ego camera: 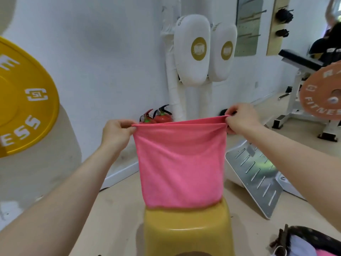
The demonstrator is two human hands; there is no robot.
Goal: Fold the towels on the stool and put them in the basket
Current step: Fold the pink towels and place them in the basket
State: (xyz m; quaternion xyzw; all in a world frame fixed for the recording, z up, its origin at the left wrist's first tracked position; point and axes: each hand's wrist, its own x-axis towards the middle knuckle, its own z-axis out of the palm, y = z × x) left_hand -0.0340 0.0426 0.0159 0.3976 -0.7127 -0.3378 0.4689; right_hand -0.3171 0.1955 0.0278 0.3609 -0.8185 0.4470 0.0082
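A pink towel (181, 163) hangs doubled over in front of me, its lower edge touching the far side of the yellow stool (186, 230). My left hand (118, 133) pinches the towel's top left corner. My right hand (241, 118) pinches the top right corner, where two layers of cloth show. At the bottom right sits a dark dotted basket (311, 239) with white and pink cloth inside.
A yellow weight plate (24, 100) stands at the left, an orange plate (323, 95) on a white rack at the right. Two red fire extinguishers (158, 116) and white pads (191, 48) are against the wall. A grey slotted metal board (258, 180) leans on the floor right of the stool.
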